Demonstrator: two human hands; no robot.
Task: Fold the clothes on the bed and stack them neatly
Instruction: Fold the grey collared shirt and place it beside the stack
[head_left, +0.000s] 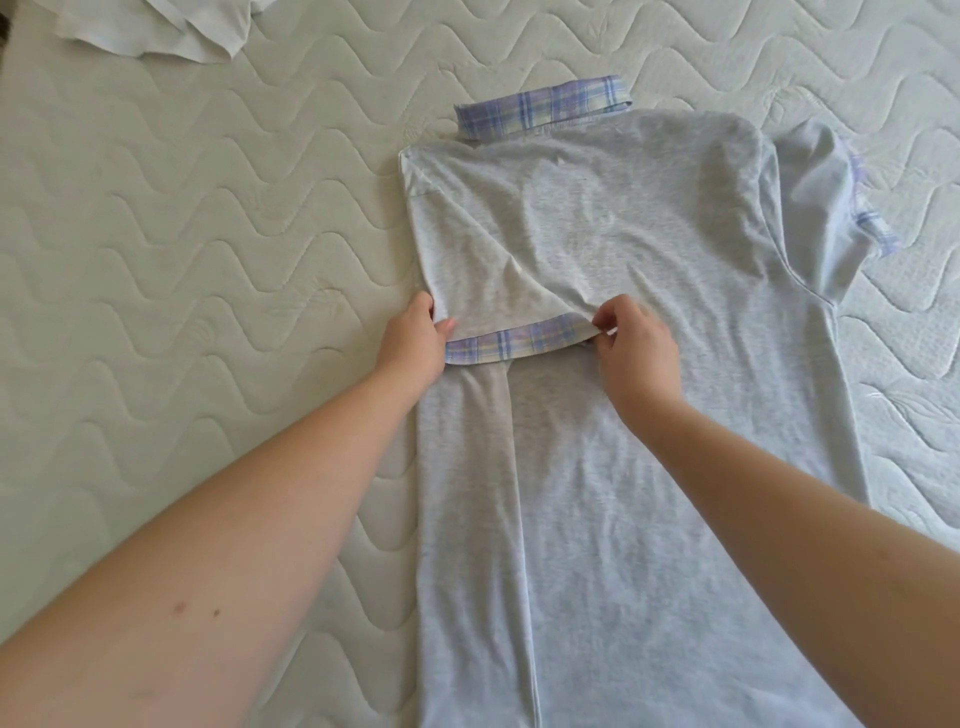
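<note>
Your left hand (415, 340) and right hand (636, 351) pinch the plaid-cuffed sleeve (514, 344), folded over the light grey polo shirt (649, 467) spread on the quilted mattress (208, 234); white garment (156, 26) at 11 o'clock.

We cannot see the hem of the grey shirt (623, 467), which runs off the bottom edge of the frame. At the upper left a white garment (156, 26) is cut by the top edge, so we cannot tell what kind it is. The left hand (415, 338) has its fingertips tucked under the folded sleeve, hidden from us. The right hand (636, 353) is slightly blurred at the fingers. Both forearms leave the frame at the bottom corners.
</note>
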